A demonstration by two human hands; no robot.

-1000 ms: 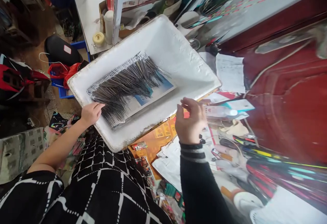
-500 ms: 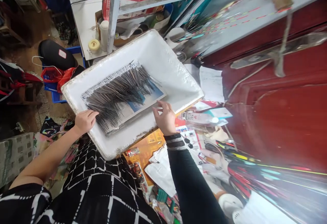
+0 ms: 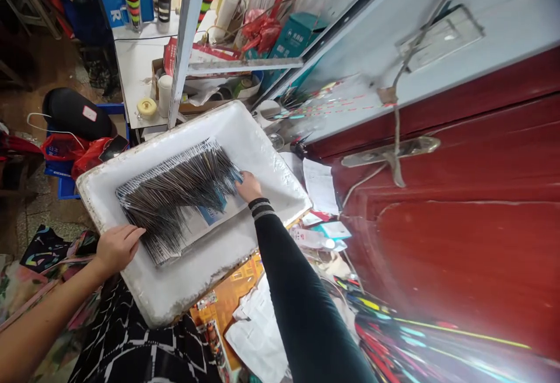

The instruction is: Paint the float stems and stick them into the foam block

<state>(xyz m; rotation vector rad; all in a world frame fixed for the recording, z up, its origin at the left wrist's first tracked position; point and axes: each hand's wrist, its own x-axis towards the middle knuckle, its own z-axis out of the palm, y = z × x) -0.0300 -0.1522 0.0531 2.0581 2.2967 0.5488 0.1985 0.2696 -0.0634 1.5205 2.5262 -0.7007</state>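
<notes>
A white foam box lid (image 3: 210,272) with worn edges lies tilted before me. Inside it, many thin dark rods (image 3: 175,188) with pale tips rest in a fanned row on a printed paper sheet (image 3: 196,234). My left hand (image 3: 119,247) is over the lid's left rim, fingers together, fingertips at the lower left ends of the rods; what they pinch is too small to make out. My right hand (image 3: 249,186) reaches into the lid at the right end of the row, fingers closed at the rods and paper edge, its fingertips partly hidden.
A metal shelf post (image 3: 184,45) rises behind the lid, beside a white table (image 3: 131,68) with a yellow-lidded jar (image 3: 146,107). Papers (image 3: 258,333), a plastic bottle (image 3: 310,237) and colourful rods lie right. A black case (image 3: 76,113) sits left, a red door (image 3: 459,243) right.
My right hand has moved from the paper's near edge to the right end of the rods, and its fingers have closed. The view has shifted, so the lid appears lower and further left.
</notes>
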